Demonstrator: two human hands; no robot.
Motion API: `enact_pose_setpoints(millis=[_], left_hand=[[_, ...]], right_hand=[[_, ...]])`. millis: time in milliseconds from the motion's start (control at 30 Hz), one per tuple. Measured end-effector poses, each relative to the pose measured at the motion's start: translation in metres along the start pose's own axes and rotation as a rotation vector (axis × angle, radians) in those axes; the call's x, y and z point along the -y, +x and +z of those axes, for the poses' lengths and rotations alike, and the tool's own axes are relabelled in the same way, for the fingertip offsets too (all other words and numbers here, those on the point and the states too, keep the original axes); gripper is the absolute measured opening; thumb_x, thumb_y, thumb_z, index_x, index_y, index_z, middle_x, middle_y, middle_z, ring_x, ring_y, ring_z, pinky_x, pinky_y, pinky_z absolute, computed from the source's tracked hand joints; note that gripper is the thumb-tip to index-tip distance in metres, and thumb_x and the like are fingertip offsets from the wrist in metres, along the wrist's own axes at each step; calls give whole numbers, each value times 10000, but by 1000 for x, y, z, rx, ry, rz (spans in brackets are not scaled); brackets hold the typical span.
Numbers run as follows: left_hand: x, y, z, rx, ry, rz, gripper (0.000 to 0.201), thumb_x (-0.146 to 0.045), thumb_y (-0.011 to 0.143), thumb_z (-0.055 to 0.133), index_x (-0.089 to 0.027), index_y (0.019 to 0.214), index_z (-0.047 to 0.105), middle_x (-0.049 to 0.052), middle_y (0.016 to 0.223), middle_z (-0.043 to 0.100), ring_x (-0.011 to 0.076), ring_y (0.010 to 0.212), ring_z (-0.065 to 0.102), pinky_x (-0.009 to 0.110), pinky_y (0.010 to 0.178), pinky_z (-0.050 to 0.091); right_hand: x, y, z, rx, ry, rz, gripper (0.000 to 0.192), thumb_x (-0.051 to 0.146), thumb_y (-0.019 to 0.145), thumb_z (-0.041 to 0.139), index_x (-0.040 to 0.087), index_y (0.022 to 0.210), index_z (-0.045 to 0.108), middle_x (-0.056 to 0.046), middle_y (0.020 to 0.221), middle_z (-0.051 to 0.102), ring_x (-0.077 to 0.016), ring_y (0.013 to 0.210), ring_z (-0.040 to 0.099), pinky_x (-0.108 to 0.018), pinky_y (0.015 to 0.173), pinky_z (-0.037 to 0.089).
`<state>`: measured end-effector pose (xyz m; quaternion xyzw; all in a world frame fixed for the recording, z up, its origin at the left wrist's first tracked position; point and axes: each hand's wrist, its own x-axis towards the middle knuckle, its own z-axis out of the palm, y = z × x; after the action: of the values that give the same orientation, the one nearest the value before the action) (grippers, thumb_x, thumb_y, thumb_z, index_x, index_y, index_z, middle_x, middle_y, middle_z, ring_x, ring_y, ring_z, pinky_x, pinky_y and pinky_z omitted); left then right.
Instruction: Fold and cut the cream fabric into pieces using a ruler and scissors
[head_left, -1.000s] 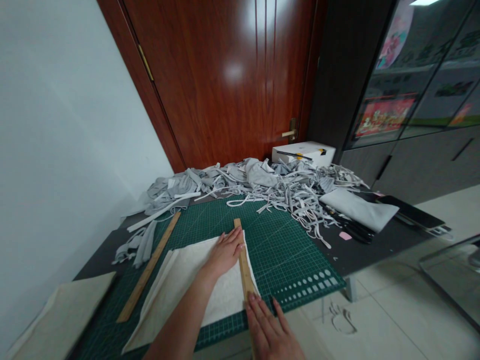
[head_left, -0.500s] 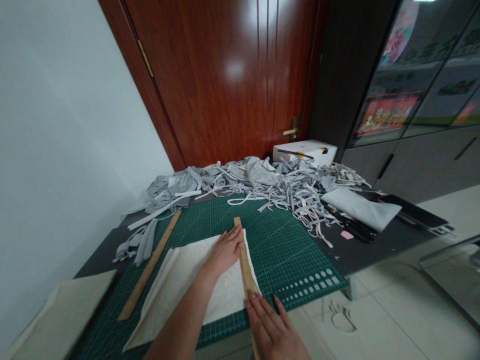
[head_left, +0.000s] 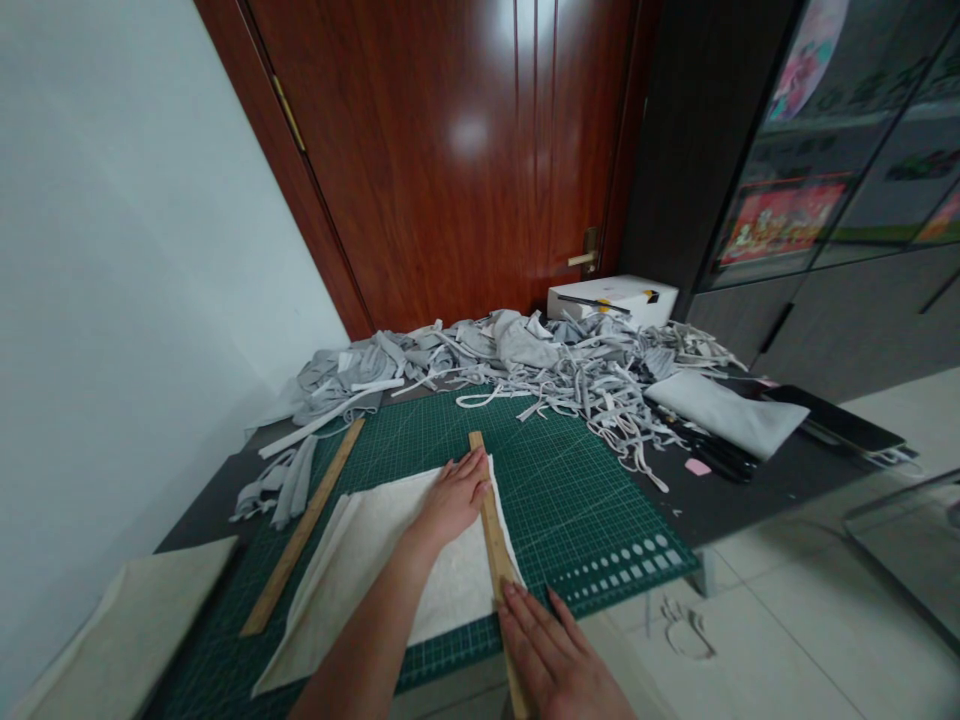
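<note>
Hands lie flat and open, holding nothing: left hand (head_left: 451, 497) on the cloth (head_left: 390, 570) beside the ruler (head_left: 491, 530), right hand (head_left: 555, 660) touching the ruler's near end.

Right hand (head_left: 559, 660) slid slightly nearer along ruler (head_left: 491, 525); view drifted marginally.

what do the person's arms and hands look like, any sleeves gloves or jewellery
Both hands are bare: no gloves, and no rings or watch that show. The left hand comes in on a long bare forearm with no sleeve anywhere along the part in view. The right hand shows only to about the wrist at the bottom edge, also uncovered. Nails look short and plain, with no polish that can be made out.
</note>
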<state>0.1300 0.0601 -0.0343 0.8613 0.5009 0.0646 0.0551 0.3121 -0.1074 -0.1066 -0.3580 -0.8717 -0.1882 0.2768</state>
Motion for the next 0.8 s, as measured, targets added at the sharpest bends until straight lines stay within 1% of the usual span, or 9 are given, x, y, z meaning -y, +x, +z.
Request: enact_pose_setpoints(millis=[133, 300, 400, 500, 567, 633, 667, 700, 800], left_hand=[[2, 1, 2, 5, -4, 11, 473, -304, 975, 295, -224, 1439, 332, 53, 1522, 286, 175, 1394, 269, 435, 1131, 219], [5, 2, 4, 7, -15, 20, 488, -319, 973, 303, -240, 1455, 295, 56, 1526, 276, 176, 1400, 253, 437, 1131, 199], [6, 2, 2, 38, -16, 31, 525, -365, 961, 346, -226, 1462, 273, 70, 1535, 247, 186, 1408, 232, 444, 1134, 180], [5, 0, -1, 62, -15, 41, 568, -422, 951, 375, -210, 1466, 259, 81, 1543, 216, 196, 1415, 211, 446, 1138, 164], [5, 0, -1, 58, -17, 45, 580, -441, 951, 378, -207, 1466, 255, 84, 1544, 215, 198, 1416, 207, 446, 1139, 159], [5, -1, -1, 51, -22, 44, 581, -449, 951, 377, -212, 1467, 253, 84, 1543, 219, 198, 1415, 209, 446, 1139, 155], [5, -1, -1, 48, -24, 44, 580, -451, 952, 376, -217, 1467, 253, 83, 1543, 218, 198, 1415, 210, 446, 1139, 152], [5, -1, 0, 47, -26, 44, 577, -452, 952, 373, -222, 1468, 251, 81, 1544, 215, 197, 1415, 209, 445, 1139, 149], [5, 0, 0, 49, -31, 49, 574, -448, 953, 372, -232, 1470, 245, 75, 1546, 202, 196, 1415, 207, 443, 1138, 144]], right_hand=[[1, 0, 0, -4, 22, 2, 735, 609, 875, 433, 88, 1393, 416, -112, 1372, 527, -208, 1317, 400, -334, 1062, 365], [0, -3, -5, 5, 85, -4, 740, 586, 871, 469, 91, 1414, 380, -127, 1354, 541, -207, 1304, 428, -342, 1068, 367], [-8, -5, -18, 37, 198, 3, 763, 606, 861, 472, 113, 1431, 355, -112, 1326, 568, -184, 1255, 493, -310, 1042, 407], [-18, -6, -36, 72, 273, 101, 704, 606, 850, 496, 124, 1363, 464, -120, 1279, 607, -189, 1171, 574, -282, 954, 488], [-21, -8, -45, 50, 288, 172, 545, 530, 862, 534, 166, 1266, 568, -110, 1223, 649, -203, 1108, 619, -286, 898, 528], [-22, -12, -49, -7, 322, 234, 350, 336, 900, 512, 217, 1216, 604, -77, 1152, 690, -189, 1057, 647, -279, 870, 545], [-22, -15, -49, -40, 345, 272, 349, 231, 902, 469, 231, 1228, 595, -65, 1123, 703, -176, 1043, 654, -267, 861, 548], [-21, -17, -48, -65, 369, 317, 409, 147, 887, 423, 235, 1257, 572, -60, 1112, 706, -165, 1041, 655, -257, 856, 550], [-20, -22, -47, -113, 405, 389, 530, 63, 840, 356, 227, 1317, 519, -68, 1123, 700, -162, 1056, 648, -259, 855, 553]])
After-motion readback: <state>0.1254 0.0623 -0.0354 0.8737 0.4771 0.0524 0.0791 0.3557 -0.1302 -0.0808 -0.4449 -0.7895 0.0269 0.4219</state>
